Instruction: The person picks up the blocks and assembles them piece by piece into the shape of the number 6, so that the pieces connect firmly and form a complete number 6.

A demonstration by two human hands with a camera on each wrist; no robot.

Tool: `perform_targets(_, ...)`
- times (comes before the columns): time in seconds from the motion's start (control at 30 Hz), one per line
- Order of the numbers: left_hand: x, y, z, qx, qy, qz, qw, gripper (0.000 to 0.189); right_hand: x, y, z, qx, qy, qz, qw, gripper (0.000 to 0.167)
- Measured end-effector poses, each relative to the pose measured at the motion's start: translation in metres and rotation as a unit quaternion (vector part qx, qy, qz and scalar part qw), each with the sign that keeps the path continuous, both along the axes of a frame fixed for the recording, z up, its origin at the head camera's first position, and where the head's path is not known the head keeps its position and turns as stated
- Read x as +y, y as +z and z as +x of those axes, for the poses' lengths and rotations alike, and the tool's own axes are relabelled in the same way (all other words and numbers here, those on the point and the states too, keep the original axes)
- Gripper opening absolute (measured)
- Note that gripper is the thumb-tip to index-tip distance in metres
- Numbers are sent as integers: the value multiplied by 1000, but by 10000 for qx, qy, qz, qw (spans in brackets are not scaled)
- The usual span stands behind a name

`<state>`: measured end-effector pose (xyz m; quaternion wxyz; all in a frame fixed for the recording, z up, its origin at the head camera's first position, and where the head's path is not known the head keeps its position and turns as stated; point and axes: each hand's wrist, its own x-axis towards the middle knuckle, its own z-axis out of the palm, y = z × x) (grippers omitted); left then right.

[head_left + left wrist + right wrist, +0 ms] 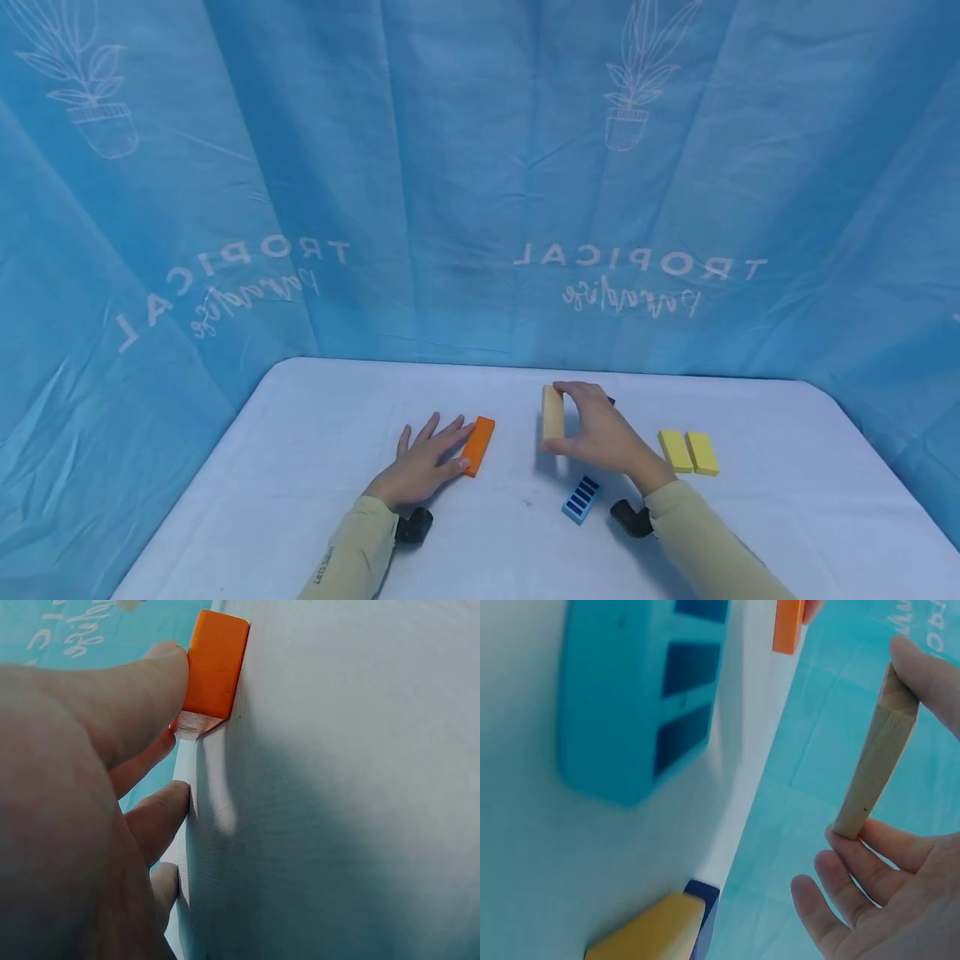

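Note:
My right hand (pixel 603 429) pinches a plain wooden block (pixel 553 412) by its two ends, between thumb and fingertips. The right wrist view has this pale block (pixel 877 761) tilted, with the other fingers spread below it. On the white table my left hand (pixel 423 467) lies with fingers spread, its index finger and thumb touching an orange block (pixel 478 447) along its left side. The thumb rests against the orange block (pixel 216 664) in the left wrist view. Nearest below the right hand is a light blue block (pixel 581 499) with a row of dark slots.
Two yellow blocks (pixel 689 452) lie side by side right of the right hand. A small dark piece (pixel 611 401) peeks out behind that hand, mostly hidden. The white table (pixel 300 533) ends at a blue printed curtain (pixel 465 167) behind and at the sides.

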<state>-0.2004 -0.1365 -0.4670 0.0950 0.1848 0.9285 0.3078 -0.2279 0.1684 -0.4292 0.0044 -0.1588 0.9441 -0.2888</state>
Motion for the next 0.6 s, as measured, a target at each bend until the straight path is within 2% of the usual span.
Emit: perform_targets(0.6, 2, -1, -2, -79, 96, -143, 9998, 60, -40, -6, -16, 22, -426, -146, 9990, 92)
